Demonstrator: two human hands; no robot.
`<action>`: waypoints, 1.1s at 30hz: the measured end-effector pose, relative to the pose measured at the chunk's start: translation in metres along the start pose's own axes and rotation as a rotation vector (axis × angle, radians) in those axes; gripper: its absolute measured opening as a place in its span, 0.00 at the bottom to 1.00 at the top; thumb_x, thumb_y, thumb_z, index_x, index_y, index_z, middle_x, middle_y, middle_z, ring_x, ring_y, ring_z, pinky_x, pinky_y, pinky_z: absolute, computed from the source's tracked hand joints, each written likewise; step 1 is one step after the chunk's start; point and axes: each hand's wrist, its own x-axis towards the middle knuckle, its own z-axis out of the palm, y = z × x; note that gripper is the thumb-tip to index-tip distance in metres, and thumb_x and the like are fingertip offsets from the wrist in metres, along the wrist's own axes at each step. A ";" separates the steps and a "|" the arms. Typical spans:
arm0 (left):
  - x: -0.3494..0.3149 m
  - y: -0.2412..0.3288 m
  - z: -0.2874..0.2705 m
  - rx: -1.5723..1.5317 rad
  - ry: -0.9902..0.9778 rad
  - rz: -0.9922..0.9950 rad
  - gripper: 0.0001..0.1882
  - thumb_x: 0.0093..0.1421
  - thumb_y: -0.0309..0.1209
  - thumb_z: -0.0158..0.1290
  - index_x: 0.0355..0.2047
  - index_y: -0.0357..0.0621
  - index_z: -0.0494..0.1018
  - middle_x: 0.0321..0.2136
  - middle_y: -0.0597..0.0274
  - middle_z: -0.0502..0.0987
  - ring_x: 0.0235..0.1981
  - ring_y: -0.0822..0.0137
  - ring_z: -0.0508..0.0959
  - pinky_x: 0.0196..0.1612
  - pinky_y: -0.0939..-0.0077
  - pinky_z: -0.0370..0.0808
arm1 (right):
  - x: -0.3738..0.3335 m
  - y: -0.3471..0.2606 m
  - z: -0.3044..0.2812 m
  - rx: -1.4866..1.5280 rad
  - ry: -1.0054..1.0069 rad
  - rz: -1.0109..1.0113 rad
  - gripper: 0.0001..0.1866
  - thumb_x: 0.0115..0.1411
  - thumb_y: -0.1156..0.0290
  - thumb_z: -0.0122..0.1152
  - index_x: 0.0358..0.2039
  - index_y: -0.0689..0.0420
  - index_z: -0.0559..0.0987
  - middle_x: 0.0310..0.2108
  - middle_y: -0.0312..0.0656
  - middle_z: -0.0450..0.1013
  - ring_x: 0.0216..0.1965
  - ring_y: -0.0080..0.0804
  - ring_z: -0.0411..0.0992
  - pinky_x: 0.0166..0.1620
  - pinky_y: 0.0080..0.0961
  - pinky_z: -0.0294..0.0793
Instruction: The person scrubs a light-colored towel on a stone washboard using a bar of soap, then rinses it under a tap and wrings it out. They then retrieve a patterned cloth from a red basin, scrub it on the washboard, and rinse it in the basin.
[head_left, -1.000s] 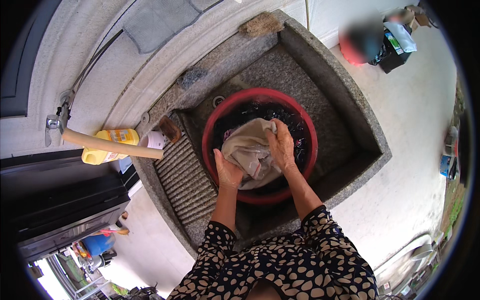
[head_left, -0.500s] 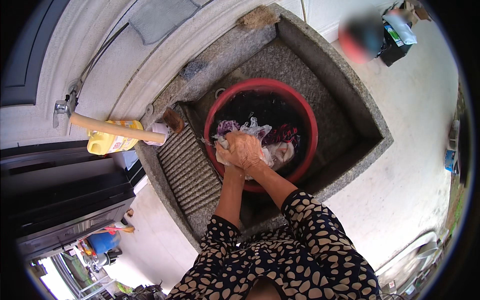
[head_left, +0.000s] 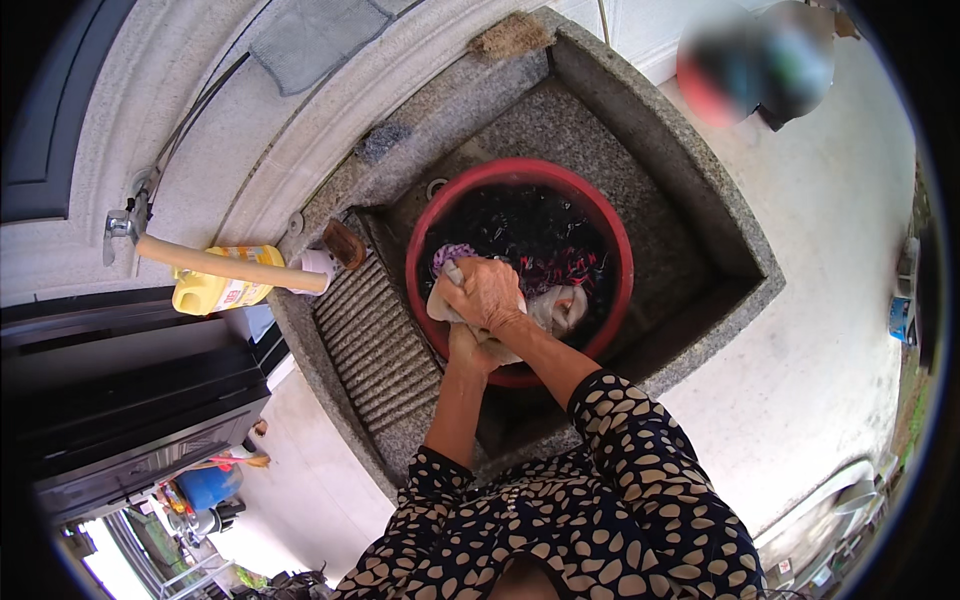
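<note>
Over the near left part of a red basin (head_left: 622, 290), both my hands are closed on a wet, pale cloth (head_left: 437, 302). My right hand (head_left: 488, 292) wraps it from above, fingers bent. My left hand (head_left: 472, 348) grips it just nearer to me, its fingers partly hidden behind the right hand and the fabric. Dark, rippled water (head_left: 520, 215) fills the basin. Beside my right hand lies a bunched whitish cloth (head_left: 557, 308), with a dark piece with red marks (head_left: 570, 268) beyond it. A purple patterned cloth (head_left: 452, 256) shows at the basin's left.
The basin stands in a grey stone sink (head_left: 690, 170) with a ribbed washboard slope (head_left: 375, 335) on its left. A brown scrubbing brush (head_left: 345, 243), a yellow jug (head_left: 225, 285) and a tap (head_left: 122, 222) with a beige hose (head_left: 215, 262) are at the left. A tan scrubber (head_left: 510, 38) rests on the far rim.
My hands have drawn slightly apart, the left one toward me, and the pale cloth shows more between them. The pale, splash-like patch beyond the right hand is gone, and the water there is rippled.
</note>
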 end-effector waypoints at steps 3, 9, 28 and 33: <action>-0.001 -0.003 0.001 -0.007 0.066 0.018 0.22 0.65 0.50 0.41 0.43 0.45 0.69 0.38 0.62 0.74 0.38 0.63 0.76 0.40 0.65 0.77 | 0.004 -0.004 -0.003 0.045 0.056 0.100 0.17 0.50 0.53 0.59 0.19 0.54 0.77 0.21 0.47 0.74 0.22 0.49 0.73 0.27 0.43 0.72; 0.021 0.015 -0.061 0.039 -0.112 0.098 0.19 0.67 0.49 0.40 0.44 0.48 0.68 0.39 0.63 0.73 0.40 0.64 0.76 0.43 0.64 0.76 | -0.041 -0.020 0.008 0.136 -0.011 -0.308 0.14 0.48 0.57 0.63 0.20 0.54 0.75 0.22 0.45 0.71 0.22 0.47 0.72 0.28 0.41 0.72; 0.059 -0.006 -0.035 2.262 0.387 0.118 0.43 0.60 0.52 0.49 0.68 0.58 0.40 0.64 0.43 0.50 0.66 0.44 0.48 0.61 0.36 0.47 | 0.041 0.130 -0.023 -0.795 0.201 -0.242 0.11 0.62 0.66 0.51 0.24 0.54 0.76 0.24 0.40 0.71 0.27 0.36 0.70 0.28 0.33 0.69; 0.067 -0.009 -0.094 2.168 0.266 0.367 0.44 0.57 0.45 0.54 0.68 0.57 0.43 0.59 0.44 0.59 0.60 0.43 0.58 0.60 0.46 0.55 | 0.044 0.146 -0.021 -0.881 0.103 -0.310 0.10 0.63 0.63 0.51 0.30 0.55 0.75 0.26 0.42 0.69 0.30 0.39 0.69 0.31 0.35 0.69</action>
